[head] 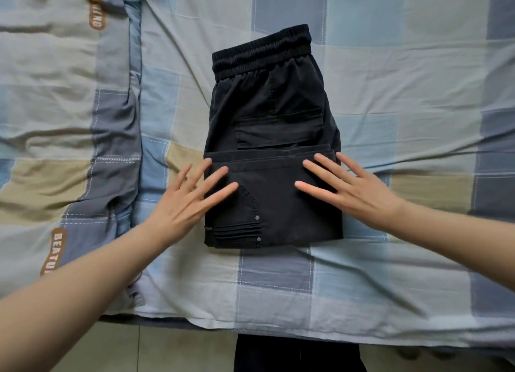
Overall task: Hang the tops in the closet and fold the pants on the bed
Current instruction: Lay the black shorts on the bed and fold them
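Across the bed (390,274) lay a checked sheet, a matching quilt (69,121) bunched leftward. Mid-bed sat the folded black pants (267,115). Left hand (189,196) and right hand (354,188) lay flat on its near fold, fingers straight, spread.

The quilt (55,115) bears brown labels reading "BEATU" and "ING".

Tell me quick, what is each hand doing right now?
Left hand: open, fingers straight and spread, fingertips on the folded black pants.
Right hand: open, fingers straight and spread on the pants, holding nothing.
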`<state>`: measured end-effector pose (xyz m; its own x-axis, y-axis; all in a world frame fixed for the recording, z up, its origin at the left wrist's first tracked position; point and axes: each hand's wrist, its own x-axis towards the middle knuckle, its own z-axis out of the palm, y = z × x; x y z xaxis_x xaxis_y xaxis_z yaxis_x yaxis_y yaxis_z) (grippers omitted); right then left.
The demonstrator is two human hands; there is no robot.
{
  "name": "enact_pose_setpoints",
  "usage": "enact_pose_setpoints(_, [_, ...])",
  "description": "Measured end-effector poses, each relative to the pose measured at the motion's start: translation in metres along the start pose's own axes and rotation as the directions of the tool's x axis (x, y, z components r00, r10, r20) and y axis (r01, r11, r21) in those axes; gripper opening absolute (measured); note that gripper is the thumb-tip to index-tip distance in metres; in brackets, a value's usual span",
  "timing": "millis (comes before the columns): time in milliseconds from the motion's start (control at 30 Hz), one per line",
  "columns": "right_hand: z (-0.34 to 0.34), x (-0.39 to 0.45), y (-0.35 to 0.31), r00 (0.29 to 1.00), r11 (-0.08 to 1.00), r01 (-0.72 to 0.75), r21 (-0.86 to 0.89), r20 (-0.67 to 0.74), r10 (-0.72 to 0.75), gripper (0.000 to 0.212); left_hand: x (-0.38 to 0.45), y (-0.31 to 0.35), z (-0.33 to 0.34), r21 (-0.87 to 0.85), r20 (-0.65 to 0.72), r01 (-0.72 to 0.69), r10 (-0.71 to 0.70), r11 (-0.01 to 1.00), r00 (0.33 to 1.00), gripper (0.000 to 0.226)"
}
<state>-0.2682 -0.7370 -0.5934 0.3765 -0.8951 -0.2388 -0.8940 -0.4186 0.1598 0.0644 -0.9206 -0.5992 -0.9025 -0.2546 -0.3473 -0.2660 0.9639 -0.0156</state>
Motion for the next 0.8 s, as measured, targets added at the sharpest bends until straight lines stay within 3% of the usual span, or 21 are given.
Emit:
enact_pose_setpoints(133, [0.018, 0.024, 0.014, 0.998, 0.998, 0.01, -0.067, 0.06, -0.006, 0.063, 0.037, -0.006, 0.004, 0.157, 0.098, -0.222, 0.209, 0.962, 0.973, 0.064])
enact_pose_setpoints(267, [0.028, 0.024, 0.018, 0.995, 0.999, 0.011, 0.032, 0.102, -0.015, 0.069, 0.048, -0.02, 0.004, 0.145, 0.089, -0.255, 0.244, 0.956, 0.966, 0.074])
enact_pose_setpoints(500, [0.009, 0.01, 0.017, 0.972, 0.982, 0.09, 0.169, 0.2, -0.124, 0.066, 0.035, -0.014, -0.005, -0.02, 0.184, -0.307, 0.305, 0.951, 0.934, 0.078])
enact_pose_setpoints(600, [-0.003, -0.008, 0.01, 0.942, 0.909, 0.158, 0.386, 0.217, -0.256, 0.068, 0.017, 0.006, -0.017, -0.283, 0.296, -0.305, 0.385, 0.909, 0.874, 0.086])
enact_pose_setpoints(633, [-0.007, -0.016, 0.005, 0.902, 0.849, 0.15, 0.507, 0.282, -0.328, 0.074, 0.008, 0.014, -0.022, -0.457, 0.342, -0.236, 0.414, 0.858, 0.843, 0.087])
enact_pose_setpoints(700, [-0.011, -0.034, -0.005, 0.838, 0.643, -0.053, 0.764, 0.384, -0.387, 0.07, -0.008, 0.026, -0.032, -0.774, 0.411, 0.099, 0.378, 0.625, 0.83, 0.062])
enact_pose_setpoints(733, [-0.013, -0.045, -0.009, 0.87, 0.473, -0.213, 0.855, 0.386, -0.306, 0.051, -0.015, 0.032, -0.035, -0.822, 0.452, 0.262, 0.3, 0.505, 0.84, 0.044])
enact_pose_setpoints(767, [-0.017, -0.053, -0.016, 0.906, 0.293, -0.362, 0.885, 0.408, -0.112, 0.028, -0.019, 0.035, -0.038, -0.836, 0.5, 0.411, 0.196, 0.363, 0.844, 0.031])
enact_pose_setpoints(800, [-0.021, -0.057, -0.021, 0.872, 0.114, -0.49, 0.865, 0.488, 0.046, 0.01, -0.022, 0.04, -0.038, -0.821, 0.558, 0.533, 0.094, 0.205, 0.824, 0.031])
